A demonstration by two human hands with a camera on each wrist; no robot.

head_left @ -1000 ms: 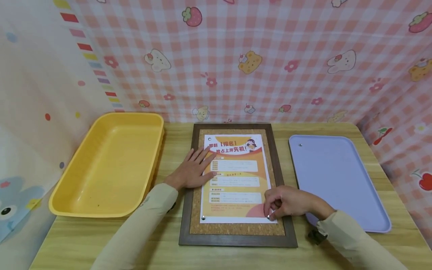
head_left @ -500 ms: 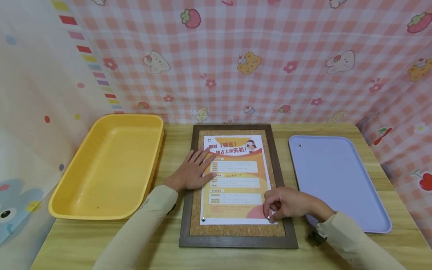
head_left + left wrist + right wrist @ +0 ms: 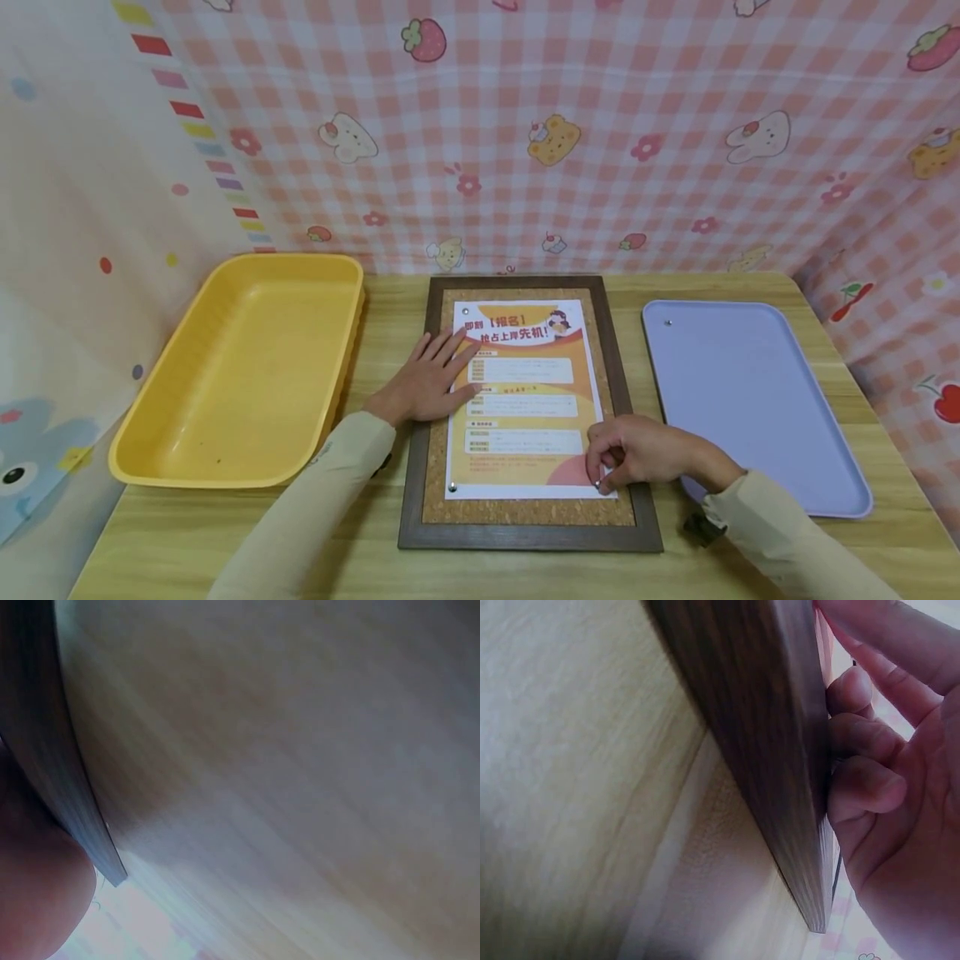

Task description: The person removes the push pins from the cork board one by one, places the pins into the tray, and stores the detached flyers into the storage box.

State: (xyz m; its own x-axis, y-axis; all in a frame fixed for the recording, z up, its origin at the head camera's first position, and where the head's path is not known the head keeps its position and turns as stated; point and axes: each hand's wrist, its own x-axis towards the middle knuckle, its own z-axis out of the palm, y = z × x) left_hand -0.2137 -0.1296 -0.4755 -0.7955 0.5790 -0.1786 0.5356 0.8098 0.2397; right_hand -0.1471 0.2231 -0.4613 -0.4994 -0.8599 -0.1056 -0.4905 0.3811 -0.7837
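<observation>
An orange and white printed poster [image 3: 525, 400] lies on a cork board [image 3: 540, 512] with a dark wooden frame [image 3: 525, 538]. My left hand [image 3: 426, 379] rests across the frame's left side, spread fingers on the poster's left edge. At the poster's lower right corner my right hand [image 3: 633, 450] pinches a small silver pushpin [image 3: 597, 483] between thumb and forefinger; its tip is hidden. In the right wrist view the other fingers [image 3: 866, 784] curl beside the frame. Silver pins also sit at the poster's upper left [image 3: 465, 311] and lower left [image 3: 452, 487] corners.
To the left stands a deep yellow tray [image 3: 225, 481]. A shallow lilac tray [image 3: 750, 400] lies to the right, with one silver pin [image 3: 668, 322] near its upper left corner. A pink checked cloth [image 3: 480, 150] hangs behind the wooden table [image 3: 180, 542].
Both hands keep their places, the left on the poster and the right at the pushpin. Only a very slight shift of the head view shows.
</observation>
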